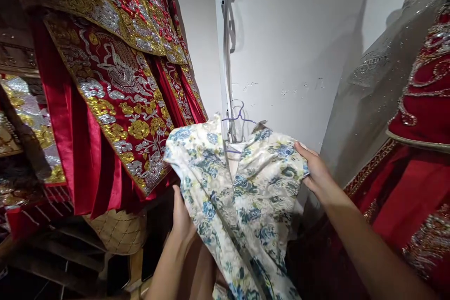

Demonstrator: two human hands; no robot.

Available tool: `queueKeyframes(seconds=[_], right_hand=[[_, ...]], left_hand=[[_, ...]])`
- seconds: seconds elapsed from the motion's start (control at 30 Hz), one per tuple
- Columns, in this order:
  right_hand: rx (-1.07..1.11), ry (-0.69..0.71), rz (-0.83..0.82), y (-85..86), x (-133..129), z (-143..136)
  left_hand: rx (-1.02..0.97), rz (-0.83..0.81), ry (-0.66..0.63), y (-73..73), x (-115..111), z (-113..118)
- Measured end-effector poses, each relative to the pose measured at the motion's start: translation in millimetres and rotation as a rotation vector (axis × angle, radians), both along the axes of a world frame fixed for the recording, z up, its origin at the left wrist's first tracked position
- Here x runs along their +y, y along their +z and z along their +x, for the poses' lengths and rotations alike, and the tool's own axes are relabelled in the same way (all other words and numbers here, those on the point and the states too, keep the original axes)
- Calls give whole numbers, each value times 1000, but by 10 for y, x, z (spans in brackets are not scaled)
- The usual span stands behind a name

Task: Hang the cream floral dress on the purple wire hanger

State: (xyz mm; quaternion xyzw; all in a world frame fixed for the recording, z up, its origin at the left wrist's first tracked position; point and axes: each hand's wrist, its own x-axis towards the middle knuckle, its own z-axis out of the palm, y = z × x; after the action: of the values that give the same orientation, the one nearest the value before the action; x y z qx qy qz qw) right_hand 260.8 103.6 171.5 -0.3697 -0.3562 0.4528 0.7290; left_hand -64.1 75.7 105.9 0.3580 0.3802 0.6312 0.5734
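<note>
A cream floral dress [260,187] with blue and green blossoms and a V-shaped neckline hangs before me on a thin purple wire hanger [240,116]. My right hand [314,166] pinches the edge of its right-side sleeve and holds the cloth outward. At the dress's left side is my left hand [183,215], its thumb pointing up beside the fabric. The left fingers are behind the cloth, so their grip is hidden. Below the waist the dress runs out of view at the bottom.
A red garment [123,79] with gold and silver embroidery hangs at left, above a quilted tan seat [117,229]. On the right are a sheer sparkling veil [369,65] and a beaded red garment [427,112]. A white metal upright [225,33] stands against the pale wall [298,23].
</note>
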Motion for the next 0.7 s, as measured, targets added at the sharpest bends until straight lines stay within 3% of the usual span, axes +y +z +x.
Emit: queueKeyframes(seconds=[0.1, 0.17, 0.27, 0.37, 0.43, 0.47, 0.53, 0.6, 0.7], right_hand=[[-24, 108, -7, -91, -15, -89], [-33, 93, -5, -250, -73, -111], [-90, -189, 10, -643, -227, -163], [-150, -545, -11, -1168, -473, -375], [-191, -625, -29, -1494, -663, -642], [-257, -508, -82, -1618, -752, -804], [-309, -147, -117, -1750, -893, -1140], [-366, 183, -104, -1729, -959, -1415], [-408, 365, -85, -1543, -929, -1608]], left_hand=[[-49, -118, 69, -263, -196, -37], [-23, -167, 106, -425, -326, -42], [20, -203, 120, -558, -488, -16], [41, -174, 97, -560, -587, 40], [30, -157, 77, -540, -628, 78], [25, -153, 74, -536, -646, 96], [21, -156, 95, -544, -677, 131], [33, -156, 135, -563, -706, 165], [75, -150, 174, -584, -742, 192]])
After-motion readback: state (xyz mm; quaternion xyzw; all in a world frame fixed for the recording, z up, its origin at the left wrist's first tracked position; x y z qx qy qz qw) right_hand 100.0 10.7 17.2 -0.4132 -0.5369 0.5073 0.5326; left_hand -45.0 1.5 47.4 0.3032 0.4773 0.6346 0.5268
